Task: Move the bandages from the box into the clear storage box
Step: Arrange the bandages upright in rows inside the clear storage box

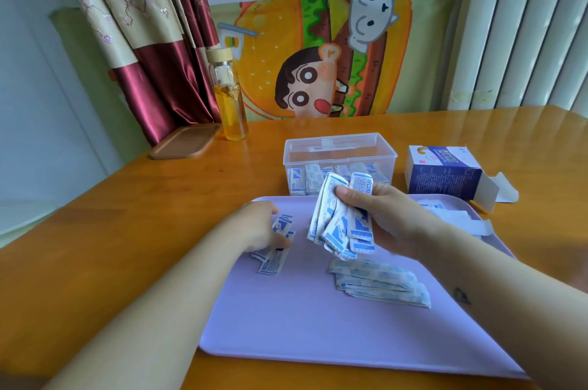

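Nearest us, below our right grip [383, 214], a loose stack of bandages [378, 284] lay on the lilac mat [286, 326] covering the surface [95, 262]. That grip was closed around a fanned bundle of bandages [339, 221], held clear of the mat. To its left, our left grip [262, 224] curled over a few scattered packets [275, 259]; we could not tell whether it pinched or pressed them. Just beyond the bundle stood the clear storage box [340, 147], open-topped and part filled; the opened cardboard box [445, 174] lay farther right. We judged gathering under way; next, the bundle needed lifting forward over the rim and releasing.
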